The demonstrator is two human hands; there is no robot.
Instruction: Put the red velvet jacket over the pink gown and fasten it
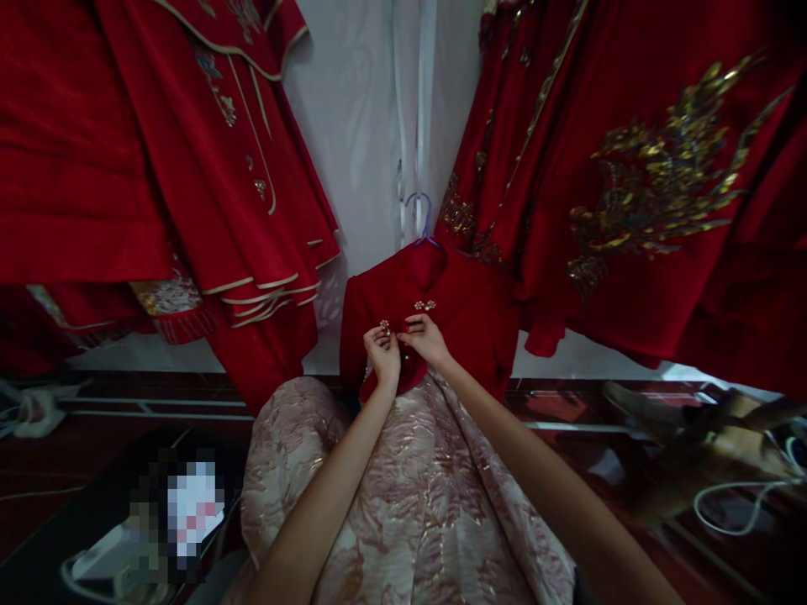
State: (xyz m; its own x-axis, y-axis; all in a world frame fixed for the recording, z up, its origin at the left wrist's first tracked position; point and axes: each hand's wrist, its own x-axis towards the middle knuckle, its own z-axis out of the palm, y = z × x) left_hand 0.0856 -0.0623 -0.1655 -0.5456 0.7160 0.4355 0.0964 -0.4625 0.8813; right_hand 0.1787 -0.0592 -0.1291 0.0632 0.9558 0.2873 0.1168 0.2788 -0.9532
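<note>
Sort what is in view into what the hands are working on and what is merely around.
In hand:
small red velvet jacket on a purple hanger
jewelled clasp buttons
left hand and right hand, pinching its front
pink and gold brocade skirt below

Merely around:
hanging red embroidered robes
white wall
white cable

Head camera looks forward and down, close over a hanging red jacket (435, 311).

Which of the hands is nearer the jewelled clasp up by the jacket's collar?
Right. The right hand sits just below the jewelled clasp on the red jacket, fingertips almost at it. The left hand is lower and off to its left, at another small clasp.
</note>
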